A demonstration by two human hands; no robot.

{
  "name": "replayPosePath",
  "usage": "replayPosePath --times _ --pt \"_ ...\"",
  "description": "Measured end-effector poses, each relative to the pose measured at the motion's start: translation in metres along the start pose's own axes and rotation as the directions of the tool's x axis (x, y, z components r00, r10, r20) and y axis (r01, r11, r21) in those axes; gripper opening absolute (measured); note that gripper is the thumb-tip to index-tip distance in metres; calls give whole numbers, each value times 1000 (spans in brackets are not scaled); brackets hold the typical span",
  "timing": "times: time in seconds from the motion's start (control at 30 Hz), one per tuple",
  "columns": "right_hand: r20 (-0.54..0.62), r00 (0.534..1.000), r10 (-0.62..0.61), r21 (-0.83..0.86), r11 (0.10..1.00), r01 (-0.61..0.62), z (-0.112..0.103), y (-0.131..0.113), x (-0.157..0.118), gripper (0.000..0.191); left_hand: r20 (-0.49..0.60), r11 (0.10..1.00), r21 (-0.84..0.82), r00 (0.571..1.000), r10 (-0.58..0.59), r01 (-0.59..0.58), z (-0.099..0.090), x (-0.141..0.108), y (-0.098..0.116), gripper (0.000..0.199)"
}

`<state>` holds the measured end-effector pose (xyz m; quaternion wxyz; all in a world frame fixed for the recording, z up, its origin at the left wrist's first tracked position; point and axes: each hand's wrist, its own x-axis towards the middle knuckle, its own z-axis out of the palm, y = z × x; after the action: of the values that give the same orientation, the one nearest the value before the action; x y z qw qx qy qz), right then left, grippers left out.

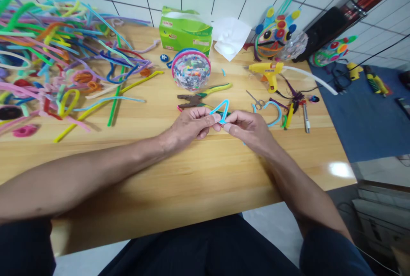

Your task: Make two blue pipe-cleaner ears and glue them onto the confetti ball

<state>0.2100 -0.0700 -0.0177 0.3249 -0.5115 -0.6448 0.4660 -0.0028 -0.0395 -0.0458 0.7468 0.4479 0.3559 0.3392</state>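
A light blue pipe cleaner (226, 107), bent into a pointed, triangle-like loop, is between both hands above the wooden table (192, 173). My left hand (195, 126) pinches its left and lower part between thumb and fingers. At its lower right corner, the thumb and forefinger of my right hand (248, 127) close on it. Just beyond the hands lie pliers (205, 95) with yellow and green handles, partly hidden by my left hand. A curved light blue pipe cleaner (278, 114) and small scissors (259, 103) rest to the right of my right hand.
Many coloured pipe cleaners (64, 62) pile up at the left. Behind the hands stand a glittery bowl-like object (191, 70) and a green tissue pack (185, 30). A yellow glue gun (267, 73), decorated figure (272, 39) and dark flask (333, 24) are at the right.
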Motion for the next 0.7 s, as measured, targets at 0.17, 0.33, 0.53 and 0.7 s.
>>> replayPosePath --times 0.17,0.33,0.53,0.7 --pt "2 1000 15 46 999 -15 -1 2 2 35 21 1000 -9 1000 10 -9 0 -1 1 40" --pt "-39 999 26 62 998 -23 3 1 3 42 22 999 -18 999 -31 31 1 -1 0 45" --pt "-16 1000 21 27 999 -21 0 3 3 51 85 979 -164 991 -106 119 2 -2 2 35" --pt "-149 963 -226 -130 970 208 -9 10 5 38 122 927 -292 970 -208 236 2 -2 5 33"
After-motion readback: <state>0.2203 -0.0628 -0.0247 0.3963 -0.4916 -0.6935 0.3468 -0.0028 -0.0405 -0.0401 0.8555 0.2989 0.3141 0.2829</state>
